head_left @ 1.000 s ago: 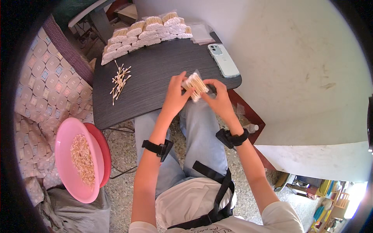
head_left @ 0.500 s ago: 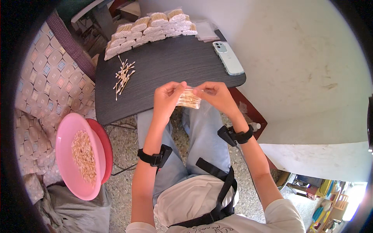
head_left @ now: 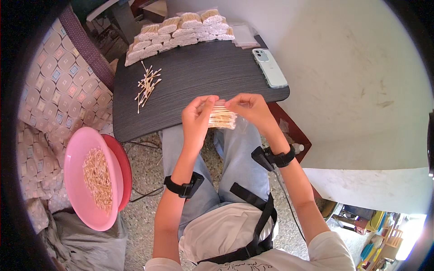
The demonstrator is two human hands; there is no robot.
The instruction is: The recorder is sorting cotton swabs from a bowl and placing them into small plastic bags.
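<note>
Over my lap, just off the near edge of the dark table, I hold up a clear plastic bag of cotton swabs (head_left: 222, 118). The swabs lie sideways in it, with white tips at the right end. My left hand (head_left: 199, 115) pinches the bag's upper left corner between thumb and fingers. At the upper right, my right hand (head_left: 250, 109) grips its top edge in the same way. Loose cotton swabs (head_left: 147, 88) lie in a small heap on the table's left part. A pink basin (head_left: 74, 180) to my left holds many more swabs.
Filled swab bags (head_left: 181, 34) are stacked along the far edge of the black table (head_left: 203, 67). Flat clear bags (head_left: 244, 35) lie beside them. A white phone (head_left: 271, 67) rests near the right edge. The pale wall (head_left: 348, 90) rises close on the right.
Both hands stay pinched on the bag's top, with only small finger shifts. The table and its contents appear slightly shifted to the right and up in the view.
</note>
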